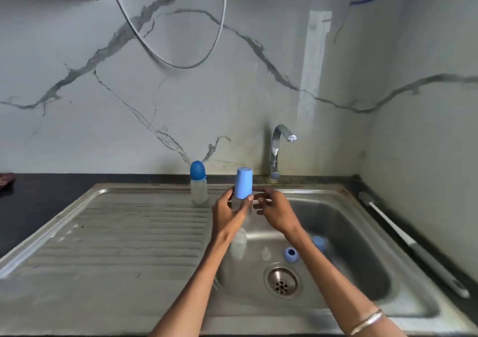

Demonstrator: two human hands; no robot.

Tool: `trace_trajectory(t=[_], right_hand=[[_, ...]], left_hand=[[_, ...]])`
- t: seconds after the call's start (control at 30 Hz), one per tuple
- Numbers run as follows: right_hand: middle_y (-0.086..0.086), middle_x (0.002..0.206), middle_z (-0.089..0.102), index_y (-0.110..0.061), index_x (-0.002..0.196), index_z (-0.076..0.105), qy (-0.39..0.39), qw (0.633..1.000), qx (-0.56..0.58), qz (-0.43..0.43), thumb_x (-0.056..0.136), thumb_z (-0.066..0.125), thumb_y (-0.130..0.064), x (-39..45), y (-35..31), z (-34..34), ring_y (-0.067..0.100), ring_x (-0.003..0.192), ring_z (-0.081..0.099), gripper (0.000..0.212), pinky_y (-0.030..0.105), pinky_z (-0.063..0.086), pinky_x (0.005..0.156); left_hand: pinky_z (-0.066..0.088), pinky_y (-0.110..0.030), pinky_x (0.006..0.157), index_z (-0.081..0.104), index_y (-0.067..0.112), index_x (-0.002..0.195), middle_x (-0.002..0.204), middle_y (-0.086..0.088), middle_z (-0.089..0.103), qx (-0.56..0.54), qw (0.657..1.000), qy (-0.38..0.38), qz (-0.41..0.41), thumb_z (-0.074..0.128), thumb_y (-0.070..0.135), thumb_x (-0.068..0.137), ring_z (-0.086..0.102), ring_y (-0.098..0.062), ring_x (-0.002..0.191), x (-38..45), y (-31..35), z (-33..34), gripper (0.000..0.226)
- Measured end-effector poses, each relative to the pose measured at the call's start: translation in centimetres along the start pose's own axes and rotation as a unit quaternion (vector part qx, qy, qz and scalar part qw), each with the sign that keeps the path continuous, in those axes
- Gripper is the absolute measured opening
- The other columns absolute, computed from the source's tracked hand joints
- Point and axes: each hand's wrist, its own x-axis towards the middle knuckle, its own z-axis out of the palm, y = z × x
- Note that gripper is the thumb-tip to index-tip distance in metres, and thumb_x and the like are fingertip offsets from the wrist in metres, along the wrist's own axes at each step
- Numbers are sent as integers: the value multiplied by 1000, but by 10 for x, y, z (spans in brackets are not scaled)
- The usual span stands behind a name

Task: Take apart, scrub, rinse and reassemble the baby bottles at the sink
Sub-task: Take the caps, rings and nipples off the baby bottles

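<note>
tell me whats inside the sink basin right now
In the sink basin lie a clear bottle body, a clear teat, a blue collar ring and a blue cap, near the drain. The forearms cover part of the floor.

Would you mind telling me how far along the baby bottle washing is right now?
One bottle is already apart: its clear body, teat, blue ring and blue cap lie in the steel sink basin. In hand: the left hand grips a light-blue-capped bottle, right hand beside it. The dark-blue-capped bottle stands assembled on the drainboard. The long brush lies unused; the tap looks off.
</note>
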Motion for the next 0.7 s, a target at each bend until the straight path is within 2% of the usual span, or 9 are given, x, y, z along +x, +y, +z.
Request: trace_trajectory(t=[0.1,0.2,0.27,0.33,0.37,0.47,0.53,0.6,0.7], right_hand=[[-9,104,72,-24,119,67,27,999,40,9,97,60,-18,-1,16,-16,10,95,69,23,42,58,88],[-8,108,73,-24,117,67,50,996,69,23,84,70,-49,1,29,-20,10,98,70,41,43,58,89],[-8,106,74,-21,116,68,65,996,61,16,82,74,-48,4,35,-18,7,98,69,44,37,57,89],[-8,104,74,-19,115,70,80,995,58,22,83,77,-42,6,40,-17,5,97,69,40,32,57,89],[-8,102,75,-19,113,70,85,994,63,27,82,78,-42,6,42,-18,5,96,69,40,32,57,89],[-8,97,75,-20,107,71,96,991,83,42,75,81,-49,6,48,-16,5,92,70,45,34,58,87],[-7,95,75,-19,103,70,105,988,103,57,69,85,-53,5,49,-17,6,90,70,50,32,58,85],[-6,91,74,-17,99,70,108,983,131,70,65,90,-47,4,48,-19,7,86,71,49,26,58,79],[-6,89,75,-18,97,72,89,983,147,69,65,91,-44,4,48,-23,7,82,70,46,20,56,72]], left_hand=[[55,-27,74,72,23,104,91,10,74,-4,1000,-10,2,79,30,83,69,-5,86,-4,4,25,24],[58,-34,69,73,21,100,83,5,75,-7,999,-34,-6,75,33,86,71,-8,78,-7,4,39,18],[59,-36,65,72,24,99,80,5,74,5,998,-54,-10,71,35,86,70,-6,73,-10,3,43,17],[54,-22,58,72,26,96,74,8,71,50,997,-59,3,69,34,89,67,-1,68,-14,3,42,11],[53,-21,57,71,27,96,74,8,70,58,997,-59,6,69,35,90,66,-1,67,-15,2,43,10],[57,-33,64,70,27,97,78,7,71,43,996,-79,-6,69,38,87,69,-9,71,-16,-5,48,15],[53,-24,65,68,28,96,79,8,71,47,995,-93,-3,69,35,87,69,-11,74,-18,-7,52,11],[51,-17,64,70,24,101,82,9,70,65,993,-97,16,70,31,89,68,-8,77,-19,-3,51,14],[53,-22,68,71,21,109,86,8,72,46,992,-118,-1,74,31,88,68,-6,80,-15,-5,47,23]])
